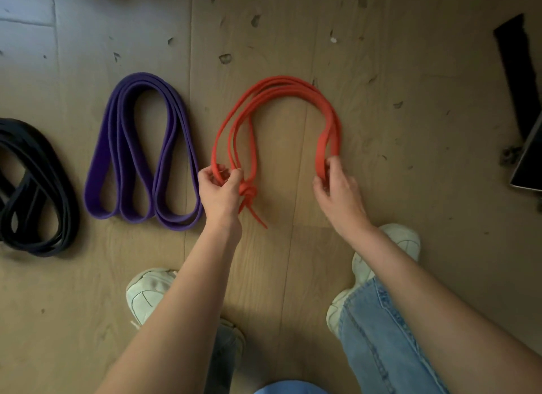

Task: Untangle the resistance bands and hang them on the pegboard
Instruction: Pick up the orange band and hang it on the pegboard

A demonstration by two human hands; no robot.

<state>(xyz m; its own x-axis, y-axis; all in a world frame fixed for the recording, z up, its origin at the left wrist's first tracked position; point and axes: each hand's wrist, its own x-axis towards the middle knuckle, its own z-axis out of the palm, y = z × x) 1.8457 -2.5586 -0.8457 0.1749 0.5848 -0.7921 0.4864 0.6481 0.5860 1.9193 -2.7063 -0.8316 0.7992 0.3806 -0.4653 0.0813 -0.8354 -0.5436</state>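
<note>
head view looks straight down at a worn wooden floor [293, 261] with three resistance bands laid out on it. the red band [281, 84] sits near the centre of the frame, its strands bunched into an arch that opens toward six o'clock. the left hand [221, 192] pinches the strands at the arch's eight o'clock end, fingers curled round them, and just beside that hand, toward its three o'clock side, the band is tied in a knot [248, 192] with a short tail pointing to five o'clock. the right hand [337, 185] grips the other end of the arch at about four o'clock, thumb and fingers closed round the flattened strands. both hands are well apart, with bare floor between them.

the purple band [140, 147] lies folded in neat loops at nine o'clock from the red one, close to the left hand but not touching it. the black band [38, 188] lies coiled further out at nine o'clock, partly cut by the frame edge.

at two o'clock a black strap [519, 80] lies on the floor, and below it, at three o'clock, a dark flat object [528, 170] is partly out of frame; what it is cannot be told. pale sneakers [146, 291] and blue jeans [381, 335] show at six o'clock.
</note>
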